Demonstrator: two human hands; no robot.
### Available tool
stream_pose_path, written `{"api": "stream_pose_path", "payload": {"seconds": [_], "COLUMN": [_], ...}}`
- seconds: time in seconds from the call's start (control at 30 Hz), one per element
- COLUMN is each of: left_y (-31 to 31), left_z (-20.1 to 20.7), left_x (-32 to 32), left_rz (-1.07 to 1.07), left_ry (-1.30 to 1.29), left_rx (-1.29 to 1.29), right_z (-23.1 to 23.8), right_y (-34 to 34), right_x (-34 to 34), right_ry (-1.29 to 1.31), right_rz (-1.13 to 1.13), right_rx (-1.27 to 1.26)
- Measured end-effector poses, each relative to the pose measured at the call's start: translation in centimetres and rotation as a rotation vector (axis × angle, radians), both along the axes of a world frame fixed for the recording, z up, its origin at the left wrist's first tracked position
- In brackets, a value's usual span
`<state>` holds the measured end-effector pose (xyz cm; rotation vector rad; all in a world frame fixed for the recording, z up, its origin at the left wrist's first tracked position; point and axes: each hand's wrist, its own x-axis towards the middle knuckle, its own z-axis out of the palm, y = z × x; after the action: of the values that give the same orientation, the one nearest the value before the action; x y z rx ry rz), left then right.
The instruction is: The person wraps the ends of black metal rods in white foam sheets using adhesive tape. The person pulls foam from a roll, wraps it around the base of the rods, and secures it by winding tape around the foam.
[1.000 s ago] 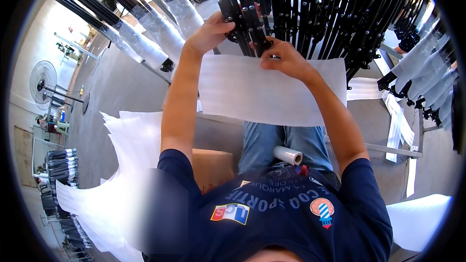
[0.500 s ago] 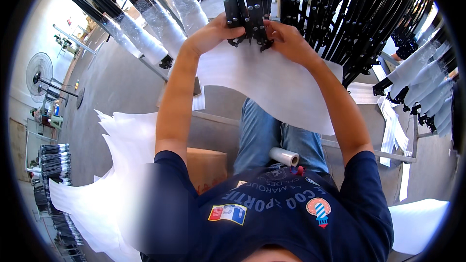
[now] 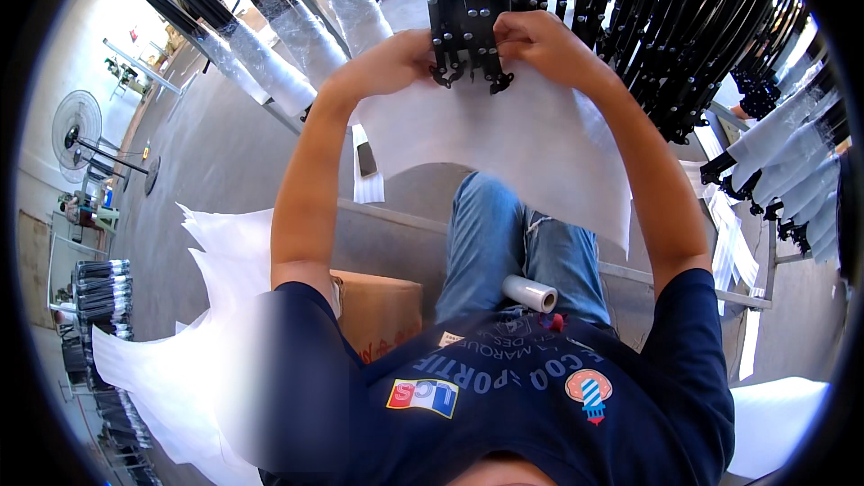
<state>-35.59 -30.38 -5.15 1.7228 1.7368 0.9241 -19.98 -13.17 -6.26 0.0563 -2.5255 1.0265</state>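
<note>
Ahead of me a bundle of black metal bars [image 3: 464, 34] hangs with its hooked, riveted ends down, at the upper middle. My left hand [image 3: 400, 61] grips its left side, the fingertips partly hidden behind the bars. On the right side my right hand [image 3: 540, 43] is closed, thumb and fingers bent against the bundle's edge. Behind the bar ends, a thin white foam sheet [image 3: 504, 139] spreads between my forearms and droops over my knees. Whether the fingers also pinch the sheet cannot be made out.
More black bars [image 3: 675, 45] hang close on the right; wrapped bundles [image 3: 288, 31] hang at the left. White sheets [image 3: 180, 369] pile by my left arm, beside a cardboard box [image 3: 382, 310]. A clear film roll [image 3: 529, 292] lies on my lap. A metal rail [image 3: 666, 281] crosses in front.
The bundle's ends have come into a more even line. My left thumb has left the bundle's front for its side. My right hand has risen slightly, and the foam sheet has shifted.
</note>
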Motion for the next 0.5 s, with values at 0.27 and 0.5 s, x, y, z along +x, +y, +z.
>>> {"api": "stream_pose_path", "payload": {"seconds": [0.27,0.5], "left_y": [0.3,0.2], "left_z": [1.8,2.3], "left_x": [0.3,0.7], "left_rz": [0.092,0.251], "left_ry": [0.604,0.842], "left_rx": [0.103,0.373], "right_z": [1.0,0.2], "right_y": [0.0,-2.2], "right_x": [0.0,0.1], "right_ry": [-0.157,0.157], "right_rz": [-0.165,-0.358], "right_rx": [0.293,0.109]}}
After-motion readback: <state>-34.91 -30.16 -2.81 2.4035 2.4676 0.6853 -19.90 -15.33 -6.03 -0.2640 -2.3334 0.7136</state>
